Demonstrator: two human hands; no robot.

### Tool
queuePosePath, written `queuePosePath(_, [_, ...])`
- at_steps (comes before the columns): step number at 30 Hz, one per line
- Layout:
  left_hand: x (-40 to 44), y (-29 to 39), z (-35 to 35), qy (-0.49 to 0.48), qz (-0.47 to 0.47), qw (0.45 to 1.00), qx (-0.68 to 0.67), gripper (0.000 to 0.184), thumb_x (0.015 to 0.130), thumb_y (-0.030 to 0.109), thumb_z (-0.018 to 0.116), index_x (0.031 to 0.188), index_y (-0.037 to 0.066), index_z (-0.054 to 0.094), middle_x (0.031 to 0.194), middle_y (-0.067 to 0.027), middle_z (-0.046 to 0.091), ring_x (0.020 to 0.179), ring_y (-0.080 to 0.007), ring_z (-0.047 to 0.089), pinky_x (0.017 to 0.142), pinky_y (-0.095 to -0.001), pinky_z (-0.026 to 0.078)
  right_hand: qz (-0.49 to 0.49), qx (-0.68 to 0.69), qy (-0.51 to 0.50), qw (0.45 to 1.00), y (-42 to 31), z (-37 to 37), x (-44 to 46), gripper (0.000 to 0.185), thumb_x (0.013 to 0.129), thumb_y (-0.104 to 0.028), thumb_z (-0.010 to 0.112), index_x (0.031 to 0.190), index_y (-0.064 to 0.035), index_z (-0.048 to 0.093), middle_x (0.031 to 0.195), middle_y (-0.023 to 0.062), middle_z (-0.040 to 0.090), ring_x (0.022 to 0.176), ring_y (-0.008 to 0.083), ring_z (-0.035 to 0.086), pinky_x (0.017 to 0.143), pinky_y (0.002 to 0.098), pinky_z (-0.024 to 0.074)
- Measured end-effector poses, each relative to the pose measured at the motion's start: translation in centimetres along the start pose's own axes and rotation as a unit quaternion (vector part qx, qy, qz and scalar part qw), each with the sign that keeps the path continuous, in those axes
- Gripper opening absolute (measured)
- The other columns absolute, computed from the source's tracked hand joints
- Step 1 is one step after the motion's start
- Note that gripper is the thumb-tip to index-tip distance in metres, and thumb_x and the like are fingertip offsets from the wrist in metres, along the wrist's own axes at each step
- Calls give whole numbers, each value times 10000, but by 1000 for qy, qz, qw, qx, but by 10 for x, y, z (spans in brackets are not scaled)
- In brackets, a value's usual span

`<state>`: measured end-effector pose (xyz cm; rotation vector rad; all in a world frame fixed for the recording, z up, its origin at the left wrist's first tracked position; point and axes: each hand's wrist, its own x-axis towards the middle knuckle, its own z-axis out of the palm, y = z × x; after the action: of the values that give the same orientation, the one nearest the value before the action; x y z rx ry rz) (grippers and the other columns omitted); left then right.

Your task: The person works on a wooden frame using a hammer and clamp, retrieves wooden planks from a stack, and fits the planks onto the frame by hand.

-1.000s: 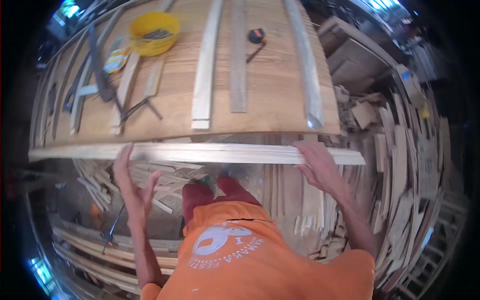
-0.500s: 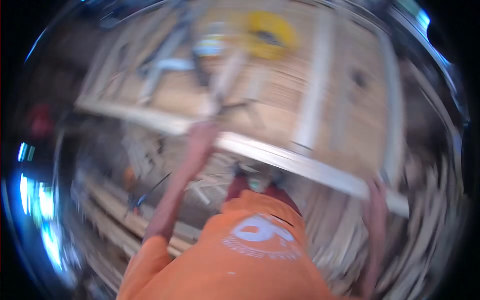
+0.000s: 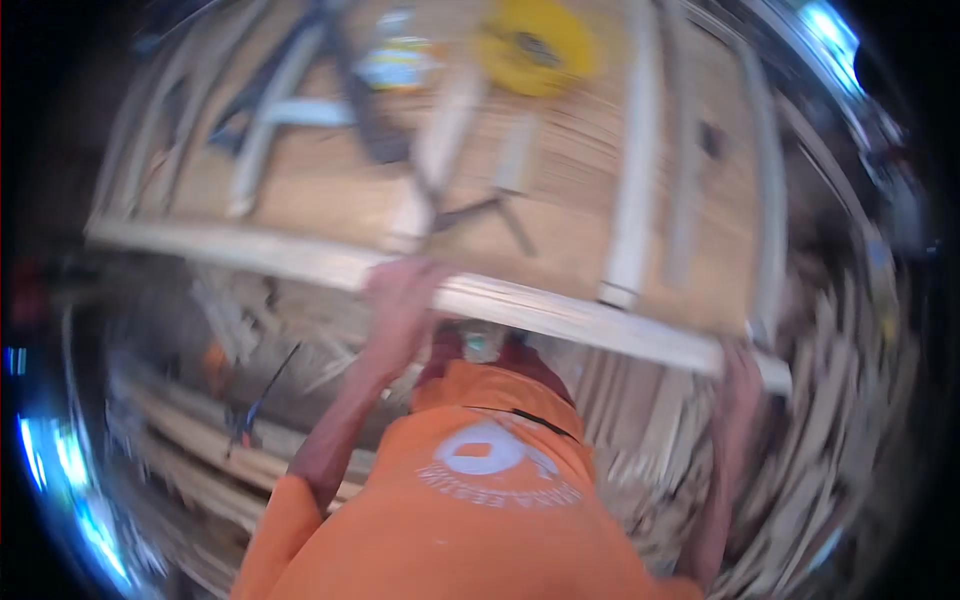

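Long wooden strip [image 3: 545, 310]: pale, runs along the near edge of the bench [image 3: 575, 215], spanning most of its width, right end angled closer to the wearer. Cannot tell whether it touches the bench or sits just clear of it.

Left hand [image 3: 405, 295]: at the bench's near edge, left of its middle. Fingers curl over the strip, gripping it; thumb not clear. Right hand [image 3: 738, 385]: by the bench's near right corner, close to the strip's right end, fingers bent over it and closed on it. Blur hides the finer finger detail.

On the bench, near side: dark angled metal piece [image 3: 480, 212], left of middle. Marked strip [image 3: 635, 170], right of middle, lying front to back, thin dark line across its near end. Short wood piece [image 3: 517, 155] between those two.

Bench, far side: yellow tub [image 3: 503, 58], small dark contents; packet [image 3: 402, 62] to its left, white and yellow. Small dark object [image 3: 712, 140] toward the bench's right side, blurred.

Off the bench: loose lengths of wood [image 3: 830, 440] heaped at its right; wearer's orange shirt [image 3: 480, 530] in front.
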<state>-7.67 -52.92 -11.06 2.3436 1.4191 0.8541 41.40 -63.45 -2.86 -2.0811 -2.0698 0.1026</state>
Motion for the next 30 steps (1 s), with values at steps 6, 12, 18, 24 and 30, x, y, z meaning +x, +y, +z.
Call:
queuePosePath(6, [3, -2, -7, -31, -20, 999, 21, 577, 781, 184, 842, 1322, 90, 668, 1283, -120, 635, 1247, -317, 556, 1082, -467, 314, 51, 38, 62, 996, -3, 18, -5, 630, 788, 144, 659, 1376, -82, 664, 1302, 193, 641, 1234, 399, 580, 1087, 471, 435])
queuePosePath(12, [4, -6, -20, -19, 12, 1000, 22, 565, 797, 188, 838, 1316, 58, 658, 1296, -131, 624, 1241, -322, 548, 1084, -460, 301, -8, 16, 95, 995, 10, 18, -7, 567, 837, 107, 625, 1369, -83, 682, 1268, 206, 660, 1207, 401, 595, 1081, 472, 441])
queuePosePath(18, [14, -8, -30, -31, -17, 999, -8, 581, 775, 117, 823, 1327, 67, 648, 1252, -132, 615, 1193, -310, 547, 1060, -479, 306, 20, 54, 87, 995, -9, 10, 10, 549, 841, 99, 600, 1354, -80, 683, 1223, 210, 668, 1177, 399, 617, 1054, 459, 470])
queuePosePath(24, [-9, -22, -22, -40, -2, 997, 67, 602, 807, 208, 842, 1356, 46, 654, 1295, -140, 644, 1265, -317, 543, 1127, -481, 285, 19, 27, 113, 993, -20, 24, -11, 609, 792, 119, 628, 1361, -90, 685, 1300, 174, 657, 1217, 380, 597, 1081, 465, 444])
queuePosePath(30, [-19, -46, -25, -61, -36, 994, 86, 644, 760, 101, 828, 1380, 91, 654, 1306, -131, 635, 1259, -331, 542, 1134, -490, 309, 18, 95, 110, 989, -32, 40, -13, 676, 734, 139, 649, 1368, -92, 684, 1336, 176, 648, 1239, 376, 591, 1092, 443, 437])
